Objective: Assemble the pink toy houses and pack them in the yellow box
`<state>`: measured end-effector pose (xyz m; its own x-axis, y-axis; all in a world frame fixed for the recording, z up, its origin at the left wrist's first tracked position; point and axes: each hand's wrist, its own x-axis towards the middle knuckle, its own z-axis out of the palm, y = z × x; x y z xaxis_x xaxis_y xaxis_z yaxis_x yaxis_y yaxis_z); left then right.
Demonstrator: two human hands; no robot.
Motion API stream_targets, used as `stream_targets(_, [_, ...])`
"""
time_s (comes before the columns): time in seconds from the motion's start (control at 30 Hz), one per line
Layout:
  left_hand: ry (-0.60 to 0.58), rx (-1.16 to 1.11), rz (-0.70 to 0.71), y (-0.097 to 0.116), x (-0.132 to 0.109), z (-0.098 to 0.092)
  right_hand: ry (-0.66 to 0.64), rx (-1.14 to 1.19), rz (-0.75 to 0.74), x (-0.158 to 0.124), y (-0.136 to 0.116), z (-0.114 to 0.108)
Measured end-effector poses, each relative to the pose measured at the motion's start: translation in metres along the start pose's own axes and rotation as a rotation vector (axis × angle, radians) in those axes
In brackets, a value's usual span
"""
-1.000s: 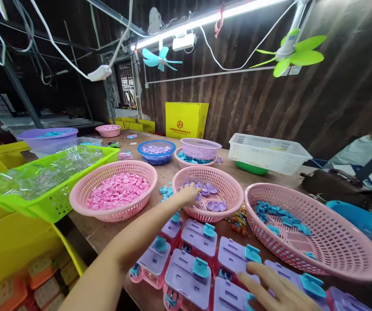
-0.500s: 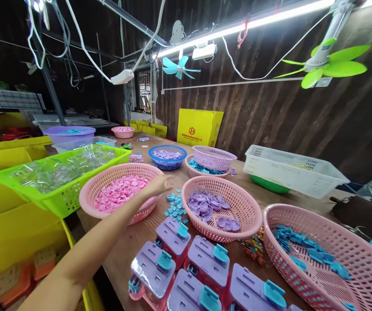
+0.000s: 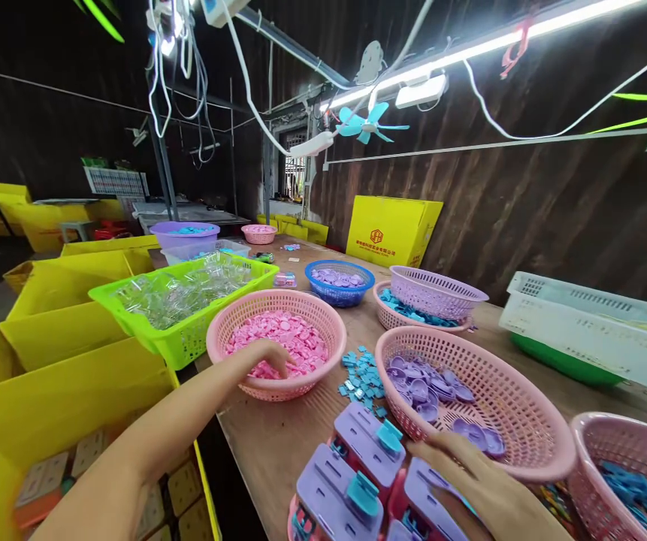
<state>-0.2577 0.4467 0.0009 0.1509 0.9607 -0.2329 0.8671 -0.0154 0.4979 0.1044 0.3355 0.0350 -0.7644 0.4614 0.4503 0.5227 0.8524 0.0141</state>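
Observation:
My left hand reaches into a pink basket of small pink plastic pieces. Its fingers point down among them, bent and somewhat apart; the fingertips are partly hidden. My right hand lies over a purple-lidded box, fingers spread, beside the near rim of another pink basket. Purple rounded pieces lie in that basket. More boxes with purple lids and blue clasps, such as this box, stand in rows at the near edge.
Loose blue pieces lie between the two baskets. A green crate of clear plastic parts stands left, a blue basket behind. Yellow cartons flank the table's left edge. Another pink basket holds blue parts at right.
My left hand has lowered from above the pink basket's right rim into the pink pieces. My right hand has come into view over the boxes. The view has turned left.

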Motion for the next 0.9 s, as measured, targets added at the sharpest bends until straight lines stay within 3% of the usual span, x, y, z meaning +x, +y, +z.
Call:
stream_targets(0.07, [-0.029, 0.002, 0.034, -0.003, 0.001, -0.009, -0.076, 0.072, 0.064, 0.059, -0.004, 0.008])
stream_targets(0.17, [-0.187, 0.034, 0.130, -0.007, -0.002, -0.010, -0.217, 0.090, 0.119, 0.138, -0.004, 0.041])
stream_targets(0.23, [-0.276, 0.027, 0.130, -0.008, -0.003, -0.002, -0.415, 0.104, 0.193, 0.181, -0.002, 0.072])
stream_targets(0.33, [-0.237, -0.033, 0.039, -0.009, 0.000, 0.008, -0.704, 0.157, 0.224, 0.225, -0.003, 0.117])
stream_targets(0.43, [-0.192, -0.098, -0.001, -0.015, 0.004, 0.004, -0.810, 0.172, 0.232, 0.243, -0.008, 0.147])
stream_targets(0.57, [-0.182, -0.269, -0.036, -0.031, 0.002, -0.016, -0.815, 0.177, 0.261, 0.243, -0.007, 0.159])
stream_targets(0.7, [-0.150, -0.498, -0.100, -0.039, -0.007, -0.029, -0.718, 0.263, 0.275, 0.241, 0.007, 0.153])
stream_targets(0.9, [-0.117, -1.062, -0.313, -0.029, -0.014, -0.036, -0.527, 0.498, 0.401, 0.239, 0.021, 0.148])
